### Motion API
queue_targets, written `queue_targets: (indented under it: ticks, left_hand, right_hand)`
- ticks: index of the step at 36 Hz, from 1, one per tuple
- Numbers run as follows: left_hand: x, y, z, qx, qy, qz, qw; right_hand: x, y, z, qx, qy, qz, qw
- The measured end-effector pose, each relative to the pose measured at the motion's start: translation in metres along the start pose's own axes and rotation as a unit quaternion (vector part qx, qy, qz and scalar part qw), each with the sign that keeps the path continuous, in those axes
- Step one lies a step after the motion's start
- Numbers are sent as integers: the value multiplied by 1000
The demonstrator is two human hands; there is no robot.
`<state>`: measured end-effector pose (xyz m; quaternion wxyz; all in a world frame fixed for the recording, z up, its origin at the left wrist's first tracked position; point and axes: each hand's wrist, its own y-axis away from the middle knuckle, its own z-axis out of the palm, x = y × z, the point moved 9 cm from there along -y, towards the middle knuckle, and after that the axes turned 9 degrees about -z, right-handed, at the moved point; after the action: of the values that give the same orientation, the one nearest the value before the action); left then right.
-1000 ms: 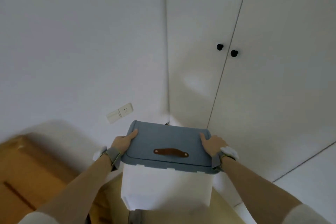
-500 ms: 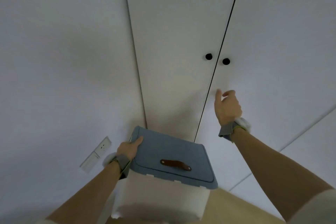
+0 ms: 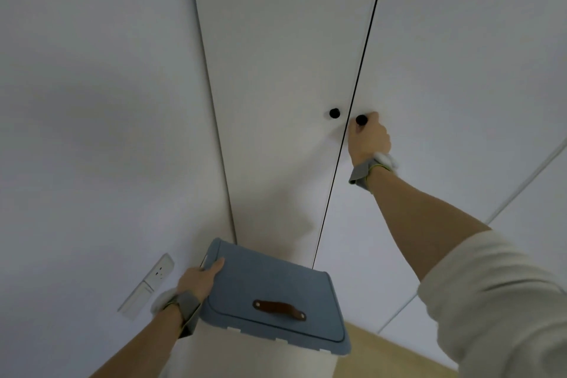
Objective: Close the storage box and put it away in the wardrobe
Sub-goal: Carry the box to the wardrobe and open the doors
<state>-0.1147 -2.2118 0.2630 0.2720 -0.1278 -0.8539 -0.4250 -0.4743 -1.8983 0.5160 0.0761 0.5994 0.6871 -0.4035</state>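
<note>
The storage box (image 3: 270,291) has a white body and a shut blue lid with a brown leather handle (image 3: 279,310). My left hand (image 3: 199,281) grips its left edge and holds it up alone, slightly tilted, low in the view. The white wardrobe (image 3: 276,101) stands right in front with both doors shut. My right hand (image 3: 369,138) is raised to the right door and its fingers are closed around the right black knob (image 3: 361,119). The left black knob (image 3: 334,113) is free.
A white wall (image 3: 92,101) meets the wardrobe on the left, with a white socket and switch plate (image 3: 147,285) low on it. A strip of wooden floor (image 3: 386,356) shows below right of the box. More white panels extend to the right.
My right hand has left the box lid, risen to the right door and closed on its knob. My left hand now carries the box alone, and I have stepped closer to the wardrobe.
</note>
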Motion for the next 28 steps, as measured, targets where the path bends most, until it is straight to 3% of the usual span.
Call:
queue_targets:
  ticks: [17, 28]
  left_hand:
    - [1, 23, -45, 29, 15, 36, 999]
    - [-20, 22, -91, 8, 66, 40, 997]
  right_hand:
    - [-16, 40, -35, -22, 23, -9, 999]
    - [-22, 123, -93, 24, 20, -91, 995]
